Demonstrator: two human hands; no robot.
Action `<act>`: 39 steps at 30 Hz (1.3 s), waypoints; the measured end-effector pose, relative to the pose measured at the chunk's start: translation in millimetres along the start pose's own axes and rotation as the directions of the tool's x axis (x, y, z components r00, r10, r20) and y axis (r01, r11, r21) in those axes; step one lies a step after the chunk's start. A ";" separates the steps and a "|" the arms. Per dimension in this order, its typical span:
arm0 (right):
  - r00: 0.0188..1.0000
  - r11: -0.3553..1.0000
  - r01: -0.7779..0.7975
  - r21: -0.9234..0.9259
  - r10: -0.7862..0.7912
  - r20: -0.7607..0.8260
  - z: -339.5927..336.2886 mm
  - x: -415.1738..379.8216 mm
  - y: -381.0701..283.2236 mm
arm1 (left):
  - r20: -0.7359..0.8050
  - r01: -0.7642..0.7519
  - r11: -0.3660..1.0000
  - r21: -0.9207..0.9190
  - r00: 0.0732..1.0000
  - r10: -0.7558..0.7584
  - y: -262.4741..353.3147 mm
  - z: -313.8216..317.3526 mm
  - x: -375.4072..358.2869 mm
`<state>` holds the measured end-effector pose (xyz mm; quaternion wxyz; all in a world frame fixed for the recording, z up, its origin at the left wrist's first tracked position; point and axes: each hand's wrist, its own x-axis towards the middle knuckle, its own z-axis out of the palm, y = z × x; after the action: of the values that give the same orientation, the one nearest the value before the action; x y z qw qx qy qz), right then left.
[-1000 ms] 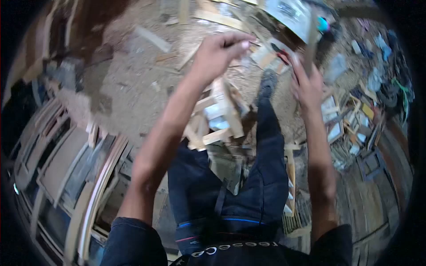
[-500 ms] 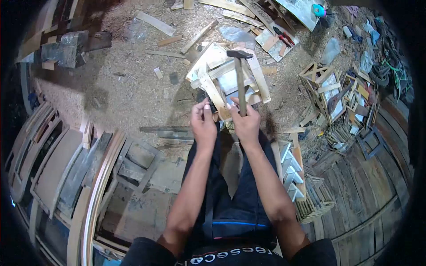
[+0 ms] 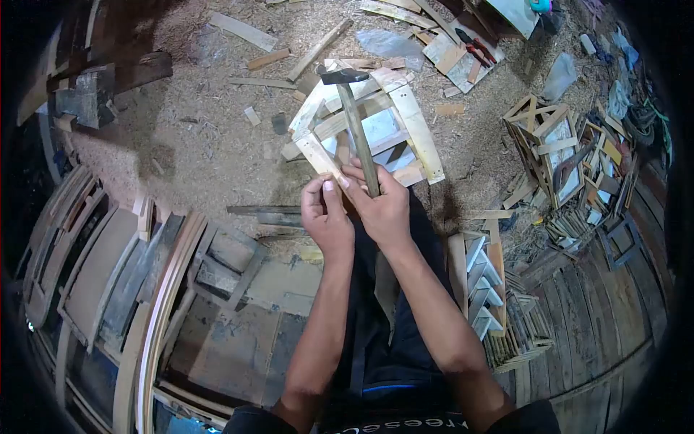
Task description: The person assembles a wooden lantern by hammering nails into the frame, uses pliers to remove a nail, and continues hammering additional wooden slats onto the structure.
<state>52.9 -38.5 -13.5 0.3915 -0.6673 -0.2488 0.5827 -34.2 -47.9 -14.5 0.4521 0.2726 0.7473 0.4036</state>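
Note:
My right hand (image 3: 383, 206) grips the wooden handle of a hammer (image 3: 356, 126), whose dark head points up and left over a small wooden slat frame (image 3: 401, 119) with a pale panel inside. The frame lies on the sawdust-covered floor just past my knees. My left hand (image 3: 325, 217) is pressed against the right one, thumb and fingers pinched together at the frame's near corner; whatever it pinches is too small to make out.
Loose wood strips (image 3: 242, 30) and offcuts litter the sawdust floor. Finished slat frames (image 3: 542, 137) are piled at the right, more stacked by my right leg (image 3: 481, 275). Pliers (image 3: 473, 49) lie at the back. Large framed panels (image 3: 108, 275) lean at the left.
Both hands came down from raised positions to the frame. Since half a second ago the hammer head has swung left and the view has shifted slightly.

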 end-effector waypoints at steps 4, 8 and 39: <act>1.000 0.995 -0.008 -0.104 0.010 0.021 -7.6 -2.3 -0.7 | -0.007 -0.057 0.998 0.007 0.998 0.057 -5.1 0.2 -0.1; 0.999 0.990 -0.040 -0.136 0.041 0.007 -8.9 -2.6 -5.8 | 0.015 -0.027 1.000 -0.002 1.000 0.027 -5.3 -4.1 -0.8; 0.999 0.974 0.005 -0.227 -0.012 -0.030 -5.6 -2.6 -1.3 | 0.185 -0.176 0.984 0.042 0.969 0.165 -16.8 -21.1 14.1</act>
<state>57.9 -41.1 -10.8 0.3193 -0.7155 -0.3105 0.5383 -60.1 -53.4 -29.7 0.4736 0.3843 0.6884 0.3926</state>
